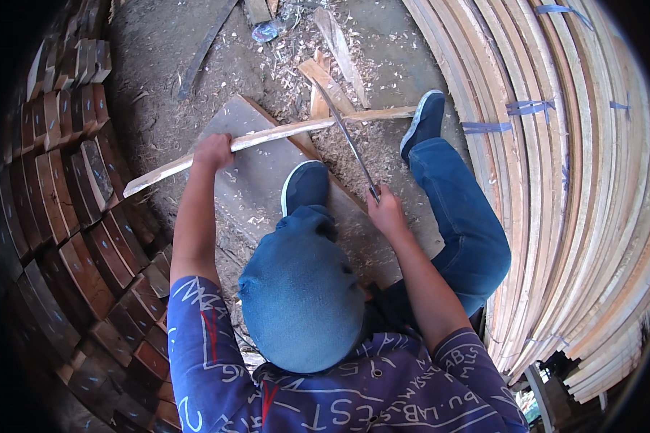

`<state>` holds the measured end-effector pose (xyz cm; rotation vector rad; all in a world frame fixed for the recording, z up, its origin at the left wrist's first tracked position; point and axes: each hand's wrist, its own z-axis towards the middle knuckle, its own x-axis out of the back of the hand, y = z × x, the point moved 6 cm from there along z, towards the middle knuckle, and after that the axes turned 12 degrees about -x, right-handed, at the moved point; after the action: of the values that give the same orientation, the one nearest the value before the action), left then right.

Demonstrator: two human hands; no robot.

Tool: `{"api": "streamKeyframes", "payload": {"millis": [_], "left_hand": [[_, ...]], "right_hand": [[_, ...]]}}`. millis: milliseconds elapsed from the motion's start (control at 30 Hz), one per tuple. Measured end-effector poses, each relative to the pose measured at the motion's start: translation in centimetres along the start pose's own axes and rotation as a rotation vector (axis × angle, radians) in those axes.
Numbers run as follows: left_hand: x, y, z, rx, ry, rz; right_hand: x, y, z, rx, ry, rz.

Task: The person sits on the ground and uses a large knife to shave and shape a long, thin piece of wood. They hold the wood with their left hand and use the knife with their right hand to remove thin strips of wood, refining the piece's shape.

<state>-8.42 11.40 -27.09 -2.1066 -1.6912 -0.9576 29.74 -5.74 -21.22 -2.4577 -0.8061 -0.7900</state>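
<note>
My left hand [214, 151] is closed around a long, narrow wooden strip [282, 131] near its left end. The strip slants across in front of me, pale along its near side, and its far right end reaches my right shoe [422, 123]. In my right hand [386, 211] is the lower end of a long, thin dark blade [352, 144], seen nearly edge-on; its exact kind is hard to tell. The blade points away from me and crosses the strip in view; whether they touch I cannot tell. Below the strip lies a broad board [249, 177], with my left shoe [305, 186] on it.
Stacked dark wood blocks [79, 252] rise on the left. On the right stand long pale planks [513, 180] bundled with blue ties [531, 107]. Wood shavings [296, 79] and offcuts [339, 54] litter the ground ahead. A dark strip [206, 50] lies at the far left.
</note>
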Motion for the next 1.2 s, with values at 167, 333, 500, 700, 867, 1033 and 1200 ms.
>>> {"api": "streamKeyframes", "payload": {"millis": [167, 333, 500, 700, 867, 1033, 1200], "left_hand": [[-0.5, -0.8, 0.2, -0.004, -0.032, 0.004], [-0.1, -0.9, 0.5, -0.025, -0.012, 0.027], [-0.5, -0.7, 0.6, -0.048, -0.01, 0.026], [-0.2, -1.0, 0.9, -0.072, -0.035, 0.039], [-0.3, -0.7, 1.4, -0.102, -0.04, 0.037], [-0.2, -1.0, 1.4, -0.072, -0.072, 0.064], [-0.3, -1.2, 1.0, -0.086, -0.039, 0.046]], "right_hand": [[0.3, -4.3, -2.4, 0.133, -0.024, 0.136], [-0.4, -4.9, -2.1, 0.125, -0.004, 0.115], [-2.1, -0.4, 1.3, -0.003, -0.008, -0.083], [-2.2, -5.3, 0.2, 0.139, 0.023, 0.064], [-2.7, -0.7, 2.7, -0.006, 0.061, -0.102], [-2.2, -1.4, 2.3, 0.048, 0.047, -0.061], [-0.3, -7.9, 0.3, 0.128, -0.04, -0.03]]}}
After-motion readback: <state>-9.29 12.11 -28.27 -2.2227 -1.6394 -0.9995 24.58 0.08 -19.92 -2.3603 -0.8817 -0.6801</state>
